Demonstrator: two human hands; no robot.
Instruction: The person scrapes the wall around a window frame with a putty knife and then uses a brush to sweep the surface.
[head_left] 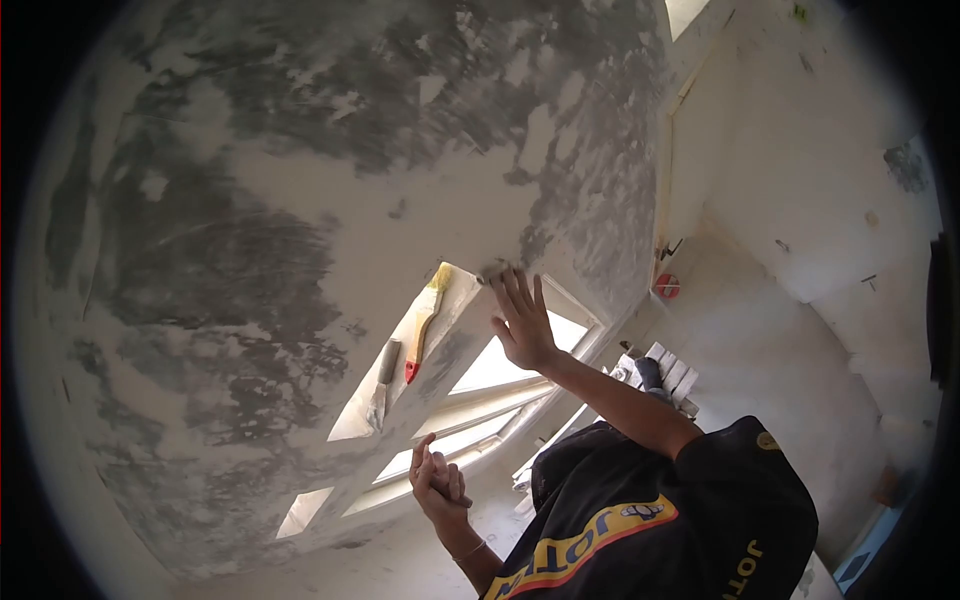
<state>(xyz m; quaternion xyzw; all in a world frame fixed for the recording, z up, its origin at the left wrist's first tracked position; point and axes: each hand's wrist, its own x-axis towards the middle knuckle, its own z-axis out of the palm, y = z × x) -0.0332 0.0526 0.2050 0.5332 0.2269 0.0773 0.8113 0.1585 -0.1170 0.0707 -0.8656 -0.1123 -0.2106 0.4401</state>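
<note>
My right hand (525, 325) is raised with its fingers stretched, their tips against the patchy grey and white wall (400, 210) beside a recess corner. A small dark smudge shows at the fingertips. Lower down, my left hand (440, 483) has its fingers curled in and the index finger partly raised; nothing is visible in it. A paintbrush (426, 325) with yellow bristles and a red handle end lies on the pale ledge (352, 412). Beside it lies a scraper-like tool (382, 385) with a grey-white handle.
Bright window openings (510, 360) are below my right hand. Behind my right forearm are pale stacked pieces (675, 378) and a dark object (650, 375). A round red sign-like thing (667, 286) is on the right. A blue surface (870, 545) shows at the lower right.
</note>
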